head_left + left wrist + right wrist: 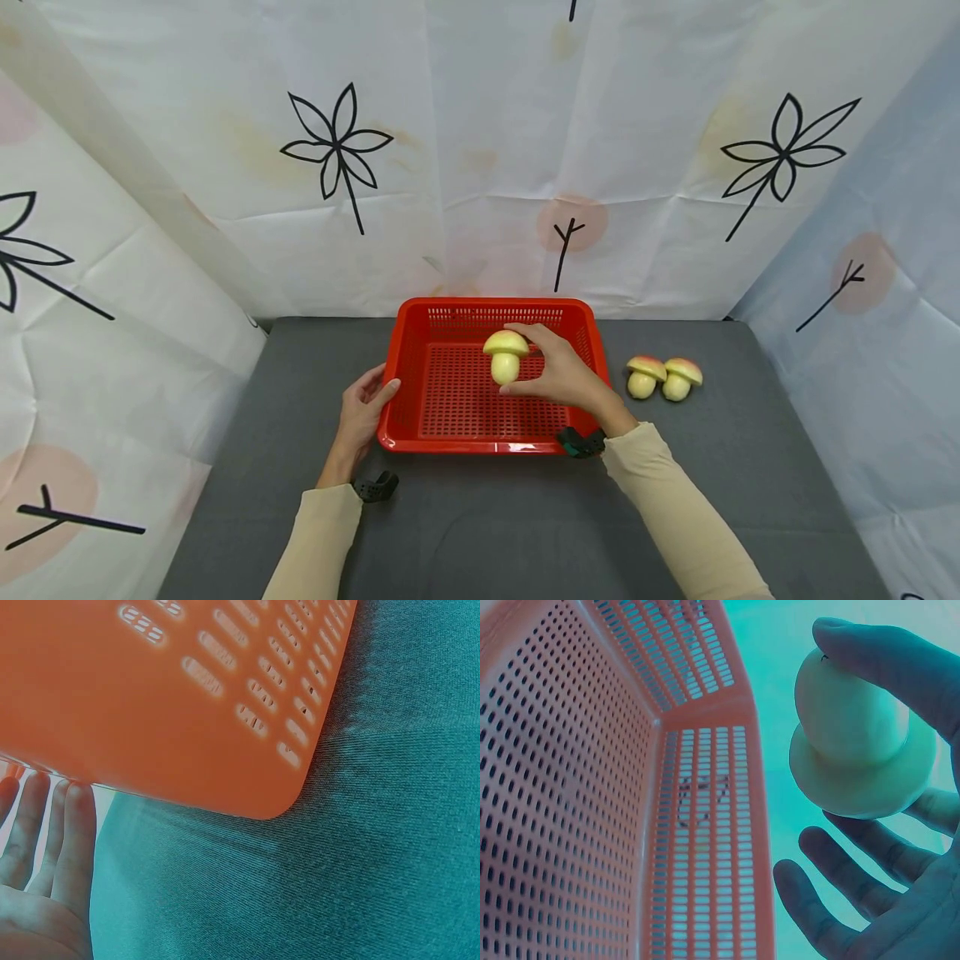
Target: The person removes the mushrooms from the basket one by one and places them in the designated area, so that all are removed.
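A toy mushroom (506, 357) with a yellow-green cap and pale stem is pinched upright in my right hand (553, 367), above the red plastic basket (480, 447). The right wrist view shows the thumb on the base of the mushroom's stem (847, 712) and fingers by its cap; the other fingers of the hand (900, 900) are spread. My left hand (365, 408) holds the basket's left rim, thumb over the top. From the left wrist, its fingers (75, 840) look fairly straight, tips touching the rim from below. No other object shows inside the basket.
Two more toy mushrooms, one (645, 377) beside another (681, 379), stand touching on the dark grey table (480, 533), right of the basket. White cloth (480, 167) printed with black leaves and twigs hangs behind and along both sides.
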`<state>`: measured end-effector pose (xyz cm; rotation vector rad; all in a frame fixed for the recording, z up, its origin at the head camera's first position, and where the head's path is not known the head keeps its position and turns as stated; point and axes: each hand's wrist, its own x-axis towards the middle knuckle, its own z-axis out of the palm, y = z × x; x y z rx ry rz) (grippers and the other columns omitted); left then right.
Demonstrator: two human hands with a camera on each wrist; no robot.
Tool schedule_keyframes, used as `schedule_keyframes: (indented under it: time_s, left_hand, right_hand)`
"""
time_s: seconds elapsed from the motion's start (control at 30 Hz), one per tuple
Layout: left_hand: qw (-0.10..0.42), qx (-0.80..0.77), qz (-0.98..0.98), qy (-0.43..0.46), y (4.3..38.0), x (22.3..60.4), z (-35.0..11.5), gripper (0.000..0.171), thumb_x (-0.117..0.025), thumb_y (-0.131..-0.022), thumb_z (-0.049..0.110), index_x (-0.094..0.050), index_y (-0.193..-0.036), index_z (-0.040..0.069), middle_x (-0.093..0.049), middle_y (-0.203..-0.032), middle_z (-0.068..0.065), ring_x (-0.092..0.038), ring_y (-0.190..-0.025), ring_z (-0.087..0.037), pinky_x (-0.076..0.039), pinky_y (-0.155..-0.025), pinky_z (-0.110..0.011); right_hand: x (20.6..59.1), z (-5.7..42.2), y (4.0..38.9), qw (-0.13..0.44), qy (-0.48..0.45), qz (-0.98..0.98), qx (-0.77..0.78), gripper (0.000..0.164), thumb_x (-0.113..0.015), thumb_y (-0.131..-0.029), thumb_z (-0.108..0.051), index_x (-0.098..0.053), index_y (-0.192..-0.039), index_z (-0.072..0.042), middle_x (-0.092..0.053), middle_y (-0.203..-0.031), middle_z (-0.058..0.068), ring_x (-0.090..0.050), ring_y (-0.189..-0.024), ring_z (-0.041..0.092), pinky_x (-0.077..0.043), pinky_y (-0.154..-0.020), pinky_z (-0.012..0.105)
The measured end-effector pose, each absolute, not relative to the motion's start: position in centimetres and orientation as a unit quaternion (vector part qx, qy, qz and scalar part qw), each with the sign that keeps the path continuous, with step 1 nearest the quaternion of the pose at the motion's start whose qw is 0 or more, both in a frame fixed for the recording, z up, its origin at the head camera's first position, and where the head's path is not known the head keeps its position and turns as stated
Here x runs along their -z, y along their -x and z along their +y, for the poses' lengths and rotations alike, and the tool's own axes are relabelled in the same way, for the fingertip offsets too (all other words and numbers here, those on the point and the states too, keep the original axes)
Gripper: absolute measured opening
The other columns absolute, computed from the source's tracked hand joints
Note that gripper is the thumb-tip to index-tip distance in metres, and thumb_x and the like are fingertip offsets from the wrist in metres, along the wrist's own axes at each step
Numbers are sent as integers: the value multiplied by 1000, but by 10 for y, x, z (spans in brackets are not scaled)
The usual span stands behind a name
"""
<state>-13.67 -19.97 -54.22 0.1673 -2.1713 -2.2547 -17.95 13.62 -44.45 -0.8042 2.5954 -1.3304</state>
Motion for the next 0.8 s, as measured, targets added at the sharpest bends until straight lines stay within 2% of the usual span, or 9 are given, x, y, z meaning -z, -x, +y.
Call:
schedule_keyframes:
  time_s: [0.2, 0.33, 0.6, 0.8]
  left_hand:
    - [6, 721, -691, -52, 136, 542, -200, 53, -69, -99, 18, -50, -146, 2, -57, -138, -22, -65, -113, -28, -59, -86, -31]
    - [7, 722, -690, -52, 137, 542, -200, 54, -69, -99, 18, -50, -146, 2, -57, -139, -23, -67, -110, -21, -59, -86, -30]
    - [4, 725, -687, -46, 137, 542, -200, 53, -69, -99, 17, -50, -146, 2, -57, -138, -23, -67, -109, -22, -59, -86, -31]
    - [7, 725, -687, -45, 137, 542, -199, 51, -69, -99, 17, -51, -145, 2, -57, -138, -23, -67, -107, -18, -59, -86, -30]
  right_hand:
    - [442, 156, 176, 50, 243, 859, 448, 90, -93, -75, -27, -46, -150, -15, -55, -134, 5, -53, -118, 25, -49, -97, 56]
    - [440, 169, 172, 45, 227, 861, 453, 90, -92, -76, -29, -45, -152, -18, -54, -136, 6, -54, -117, 27, -50, -94, 54]
    - [438, 200, 166, 35, 199, 873, 444, 90, -91, -78, -30, -43, -153, -14, -51, -140, 10, -51, -121, 31, -47, -97, 60]
    - [437, 219, 164, 14, 199, 867, 458, 88, -90, -79, -23, -43, -153, -14, -52, -139, 10, -53, -120, 29, -47, -100, 56]
